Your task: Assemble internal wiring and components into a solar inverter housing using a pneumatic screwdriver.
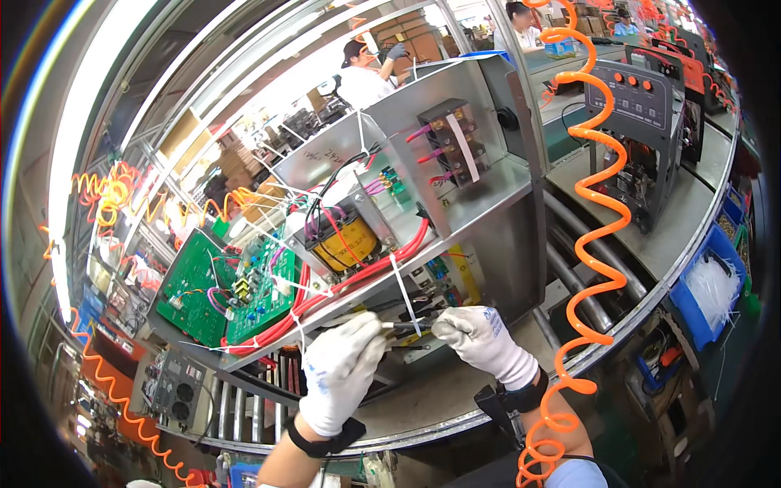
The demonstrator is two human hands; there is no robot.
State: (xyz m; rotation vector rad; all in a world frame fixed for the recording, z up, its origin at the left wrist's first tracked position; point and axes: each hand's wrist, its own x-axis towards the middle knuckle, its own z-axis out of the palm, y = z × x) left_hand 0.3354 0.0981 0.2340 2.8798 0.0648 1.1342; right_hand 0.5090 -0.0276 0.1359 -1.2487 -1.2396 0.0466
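Note:
My left hand (342, 370) and my right hand (480, 342) wear white gloves and meet in front of an open metal machine chassis (488, 213). A short black cable (404, 325) runs between them, its fingers-end at each side closed in a pinch. What the fingertips cover is hidden. A white cable tie (400, 285) hangs down past that cable from a bundle of red wires (364, 278) along the chassis edge. Behind the bundle sit a yellow-wrapped transformer (346, 241) and, to the left, green circuit boards (194, 285).
An orange coiled hose (606, 207) hangs right of the chassis. Metal rollers (590, 264) run beneath it. Another machine (639, 106) stands far right, near a blue bin (708, 285) of white ties. Beyond the chassis, a person (366, 77) works.

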